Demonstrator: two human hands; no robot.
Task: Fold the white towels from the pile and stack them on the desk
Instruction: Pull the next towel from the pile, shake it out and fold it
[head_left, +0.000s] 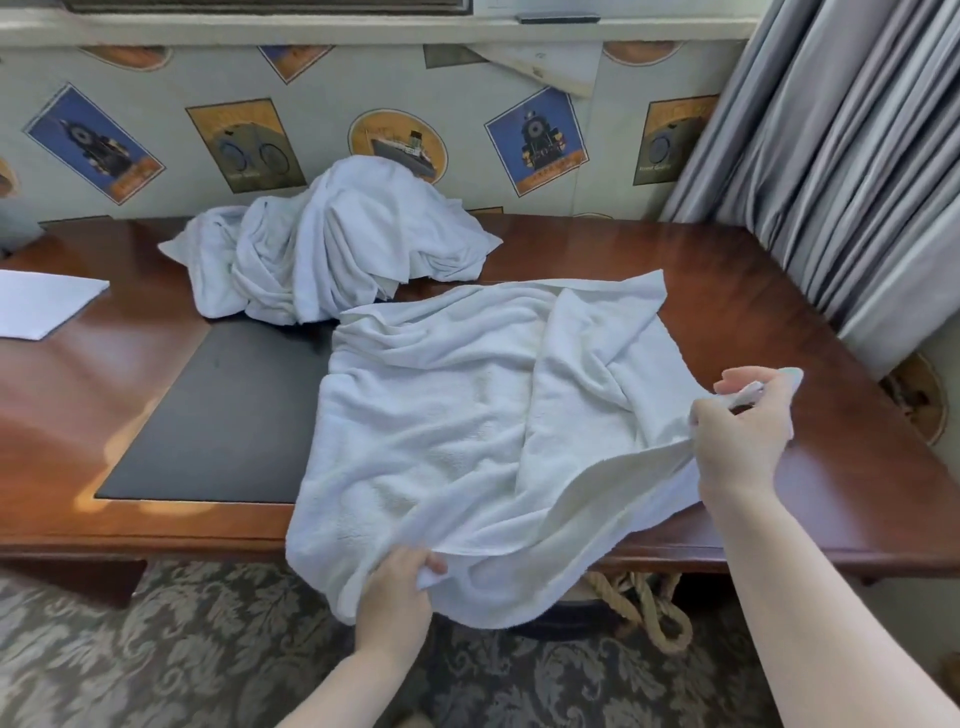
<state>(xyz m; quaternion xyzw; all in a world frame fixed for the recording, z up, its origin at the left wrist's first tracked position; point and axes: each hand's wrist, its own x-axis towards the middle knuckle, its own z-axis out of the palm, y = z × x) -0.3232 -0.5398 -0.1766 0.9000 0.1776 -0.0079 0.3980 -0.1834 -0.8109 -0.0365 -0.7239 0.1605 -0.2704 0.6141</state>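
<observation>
Both hands grip one rumpled white terry towel (467, 415) spread over the brown wooden desk (779, 291): my left hand (397, 587) pinches its near hanging corner, my right hand (743, 431) clutches its right edge. Beyond my hands I see the heaped pile of white towels (332, 249); a folded white towel (41, 304) lies far left.

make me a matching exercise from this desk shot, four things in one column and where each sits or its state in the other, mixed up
Things:
1. spread towel
2. towel pile
3. folded towel
4. black desk pad

Places or states:
A. heaped at the back of the desk by the wall
B. at the desk's far left edge
C. inset in the desk top, partly under a towel
D. held at its near edge by the left hand and right hand

Pairs: 1-D, 2-A, 3-B, 4-C
</observation>
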